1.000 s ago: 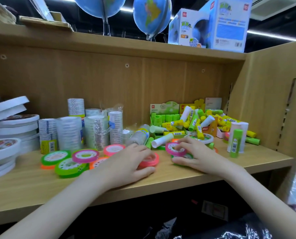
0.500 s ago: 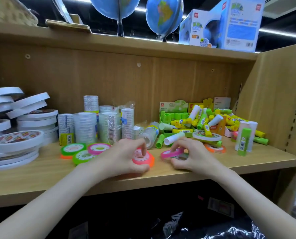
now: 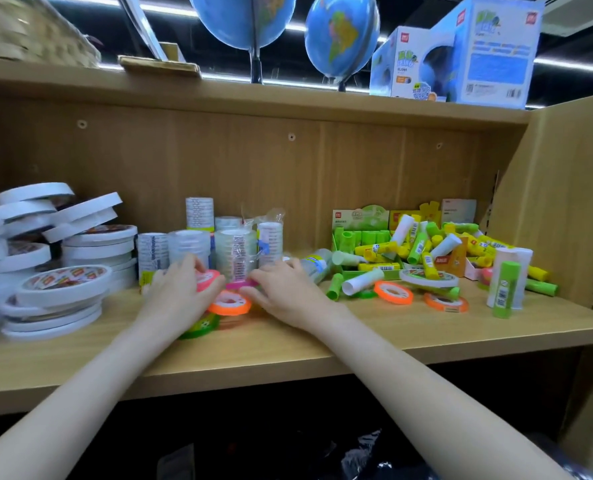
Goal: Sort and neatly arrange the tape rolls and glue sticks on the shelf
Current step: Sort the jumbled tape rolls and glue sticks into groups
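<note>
1. Now holding both hands further left than half a second ago, over the coloured rolls in front of the clear tape stacks (image 3: 234, 247).
2. Gripping a pink-red roll (image 3: 209, 279) in the left hand (image 3: 181, 292), fingers curled round its rim, above the orange roll (image 3: 229, 303) and green roll (image 3: 201, 326) lying on the shelf (image 3: 288, 344).
3. Pinching a magenta roll (image 3: 241, 284) at the fingertips of the right hand (image 3: 284, 292), brought over from the right.
4. Gathering, by the look of it, the small coloured rolls into one group left of centre.
5. Still leaving two orange rolls (image 3: 393, 292) and the glue sticks (image 3: 426, 251) strewn at the right, well apart from the hands.
6. Leaving the white tape stacks (image 3: 56, 265) at far left, leaning, untouched.
7. Judging the sort as barely begun.
</note>
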Available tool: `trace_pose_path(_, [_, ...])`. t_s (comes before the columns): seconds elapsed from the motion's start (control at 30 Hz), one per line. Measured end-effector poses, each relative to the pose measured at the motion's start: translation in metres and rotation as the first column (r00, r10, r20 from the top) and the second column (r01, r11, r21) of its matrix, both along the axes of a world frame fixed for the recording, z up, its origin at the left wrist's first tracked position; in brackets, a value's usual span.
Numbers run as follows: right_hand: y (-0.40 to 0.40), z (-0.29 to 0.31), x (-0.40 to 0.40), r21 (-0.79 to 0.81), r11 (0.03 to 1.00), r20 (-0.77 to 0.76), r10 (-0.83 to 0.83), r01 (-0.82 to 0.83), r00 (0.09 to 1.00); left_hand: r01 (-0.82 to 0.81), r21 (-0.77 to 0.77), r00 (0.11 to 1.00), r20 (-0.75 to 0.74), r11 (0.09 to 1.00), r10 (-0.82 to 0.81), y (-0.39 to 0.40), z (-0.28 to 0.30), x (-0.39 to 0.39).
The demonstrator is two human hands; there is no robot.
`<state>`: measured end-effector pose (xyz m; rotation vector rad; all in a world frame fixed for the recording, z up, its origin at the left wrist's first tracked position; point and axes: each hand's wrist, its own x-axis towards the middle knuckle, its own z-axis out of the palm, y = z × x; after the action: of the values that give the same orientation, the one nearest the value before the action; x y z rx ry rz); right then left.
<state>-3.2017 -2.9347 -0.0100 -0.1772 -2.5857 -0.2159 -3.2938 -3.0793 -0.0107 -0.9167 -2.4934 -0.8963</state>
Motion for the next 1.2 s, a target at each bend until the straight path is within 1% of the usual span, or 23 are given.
trace_pose_path(0.07, [-0.001,0.000,-0.001,0.064,0.996,-0.001,-0.066,0.066,0.998,-0.020,-0.066,0.999,-0.035,0.998,0.018,0.004,-0.003,0.004])
trace_pose_path(0.1, [0.001,0.002,0.001,0.047,0.996,-0.012,-0.076,0.077,0.997,-0.011,-0.076,0.999,-0.048,0.997,0.008,0.005,-0.003,0.008])
trace_pose_path(0.2, [0.010,0.008,0.019,-0.160,0.987,-0.036,-0.012,0.007,0.999,0.020,-0.050,0.997,-0.078,0.999,-0.023,0.004,-0.001,0.012])
trace_pose_path(0.27, [0.021,0.009,0.037,-0.243,0.969,-0.128,0.014,-0.045,0.992,0.042,0.030,0.988,-0.150,0.999,-0.037,0.002,0.002,0.014])
trace_pose_path(0.33, [0.039,0.009,0.061,-0.286,0.957,-0.243,-0.013,-0.058,0.970,0.113,0.121,0.956,-0.282,0.986,-0.075,0.003,0.003,0.018])
trace_pose_path(0.37, [0.050,0.009,0.074,-0.305,0.952,-0.287,-0.055,-0.037,0.956,0.162,0.131,0.935,-0.336,0.978,-0.110,0.006,0.005,0.022])
trace_pose_path(0.4, [0.064,0.008,0.086,-0.325,0.946,-0.298,-0.124,0.022,0.947,0.213,0.119,0.916,-0.370,0.970,-0.156,0.011,0.007,0.026])
trace_pose_path(0.43, [0.078,0.006,0.098,-0.345,0.930,-0.264,-0.223,0.124,0.938,0.261,0.095,0.899,-0.385,0.961,-0.206,0.018,0.009,0.032])
trace_pose_path(0.47, [0.091,0.002,0.108,-0.352,0.899,-0.185,-0.340,0.261,0.922,0.299,0.066,0.886,-0.389,0.952,-0.252,0.028,0.010,0.038])
trace_pose_path(0.5, [0.101,-0.002,0.116,-0.318,0.861,-0.072,-0.440,0.397,0.895,0.330,0.037,0.876,-0.385,0.943,-0.291,0.038,0.010,0.045])
trace_pose_path(0.53, [0.106,-0.006,0.122,-0.248,0.836,0.044,-0.494,0.489,0.868,0.353,0.009,0.866,-0.381,0.936,-0.323,0.048,0.010,0.052])
trace_pose_path(0.57, [0.107,-0.009,0.126,-0.179,0.839,0.126,-0.499,0.514,0.858,0.373,-0.022,0.857,-0.375,0.928,-0.353,0.058,0.007,0.058])
trace_pose_path(0.63, [0.099,-0.009,0.134,-0.135,0.893,0.171,-0.406,0.430,0.898,0.412,-0.095,0.825,-0.382,0.906,-0.416,0.075,0.003,0.067])
trace_pose_path(0.7, [0.088,-0.007,0.144,-0.198,0.948,0.142,-0.224,0.250,0.964,0.459,-0.181,0.787,-0.371,0.870,-0.493,0.088,0.001,0.075])
trace_pose_path(0.77, [0.080,-0.007,0.154,-0.333,0.942,0.069,-0.028,0.049,0.997,0.514,-0.271,0.759,-0.298,0.814,-0.578,0.100,-0.001,0.079])
trace_pose_path(0.8, [0.079,-0.007,0.158,-0.400,0.916,0.016,0.030,-0.021,0.999,0.538,-0.318,0.747,-0.250,0.781,-0.616,0.106,-0.002,0.082])
trace_pose_path(0.83, [0.082,-0.007,0.161,-0.447,0.892,-0.040,0.049,-0.062,0.998,0.549,-0.366,0.743,-0.197,0.751,-0.639,0.113,-0.002,0.083])
trace_pose_path(0.87, [0.087,-0.006,0.162,-0.470,0.881,-0.073,0.028,-0.059,0.997,0.549,-0.411,0.748,-0.147,0.728,-0.648,0.119,-0.003,0.085])
trace_pose_path(0.9, [0.092,-0.004,0.161,-0.465,0.885,-0.068,-0.011,-0.022,0.998,0.545,-0.447,0.754,-0.110,0.710,-0.648,0.124,-0.003,0.085])
trace_pose_path(1.0, [0.103,-0.003,0.156,-0.355,0.929,0.044,-0.099,0.108,0.994,0.526,-0.488,0.766,-0.084,0.697,-0.637,0.136,-0.004,0.086])
trace_pose_path(1.07, [0.105,-0.007,0.153,-0.319,0.943,0.075,-0.079,0.099,0.994,0.519,-0.454,0.777,-0.103,0.724,-0.621,0.138,-0.004,0.087])
trace_pose_path(1.13, [0.110,-0.007,0.157,-0.275,0.956,0.029,-0.093,0.097,0.995,0.480,-0.429,0.787,-0.174,0.765,-0.592,0.136,-0.004,0.088])
trace_pose_path(1.2, [0.118,0.000,0.165,-0.191,0.955,-0.008,-0.232,0.226,0.973,0.428,-0.426,0.788,-0.256,0.797,-0.559,0.135,-0.004,0.089])
